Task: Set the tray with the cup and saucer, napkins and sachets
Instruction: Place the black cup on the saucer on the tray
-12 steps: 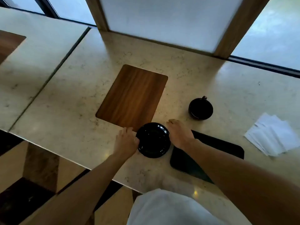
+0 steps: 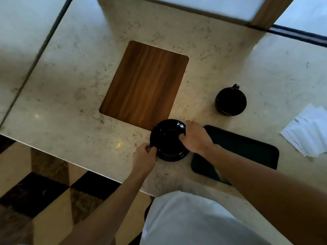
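**Both hands lifting a saucer off the stack**

The left hand is pinching the near-left rim of the glossy black round saucer, and the right hand is curling its fingers over the right rim. The saucer is tilting above what looks like a second black saucer on the pale marble counter, just left of the dark rectangular tray. The black handled cup is standing apart beyond the tray, and the white paper napkins are lying well to the right.

The lower saucer may be clinging to the lifted one and could drop back noisily, or the glossy rim could be slipping from a light pinch.

Half a second ago both hands were only flanking the flat-lying saucer; now they are gripping it and raising one edge.
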Demonstrator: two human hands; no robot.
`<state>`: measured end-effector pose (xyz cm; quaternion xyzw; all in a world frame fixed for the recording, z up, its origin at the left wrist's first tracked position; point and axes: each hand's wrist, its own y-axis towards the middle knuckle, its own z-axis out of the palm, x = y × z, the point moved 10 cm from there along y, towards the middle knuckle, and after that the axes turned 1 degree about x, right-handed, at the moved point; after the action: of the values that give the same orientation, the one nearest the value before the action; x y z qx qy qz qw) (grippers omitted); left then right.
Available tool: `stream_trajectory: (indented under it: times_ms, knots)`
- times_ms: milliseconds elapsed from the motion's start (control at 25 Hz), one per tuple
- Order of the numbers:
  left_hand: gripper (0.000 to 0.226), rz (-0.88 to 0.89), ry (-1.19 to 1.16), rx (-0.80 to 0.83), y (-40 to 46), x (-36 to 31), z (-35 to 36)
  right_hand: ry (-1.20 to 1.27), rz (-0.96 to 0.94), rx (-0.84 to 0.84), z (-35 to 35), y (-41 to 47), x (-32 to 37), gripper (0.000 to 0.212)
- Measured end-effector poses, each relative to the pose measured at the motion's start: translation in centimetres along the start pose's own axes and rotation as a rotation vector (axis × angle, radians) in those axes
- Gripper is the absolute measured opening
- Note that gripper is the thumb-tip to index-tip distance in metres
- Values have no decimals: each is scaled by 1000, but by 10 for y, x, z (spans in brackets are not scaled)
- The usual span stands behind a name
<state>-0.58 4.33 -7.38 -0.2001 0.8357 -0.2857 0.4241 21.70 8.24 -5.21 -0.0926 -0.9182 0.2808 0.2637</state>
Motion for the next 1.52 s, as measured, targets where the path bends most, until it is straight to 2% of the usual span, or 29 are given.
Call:
stream_trajectory:
  times_ms: [200,360,440,480,680,880,1080,1520]
  knots:
    - [14,-18,-50,-65,-3,-9,-16,91,0,-38,-3,-8,0,31]
    - [14,69,-23,-131,-9,-36,-36,290,-3,-127,-18,-26,-3,34]
    - [12,138,6,-143,-15,-52,-38,424,11,-208,-27,-41,-14,17]
    - [12,181,24,-139,-19,-63,-35,463,23,-253,-33,-51,-22,17]
    - [10,301,127,28,-40,-96,23,595,145,-368,-39,-103,-91,29]
    - [15,359,217,193,-53,-114,87,562,255,-467,-42,-137,-155,32]
    - [21,354,375,219,-51,-120,119,546,299,-471,-36,-148,-183,32]
    - [18,338,503,153,-37,-121,128,632,303,-434,-28,-141,-194,33]
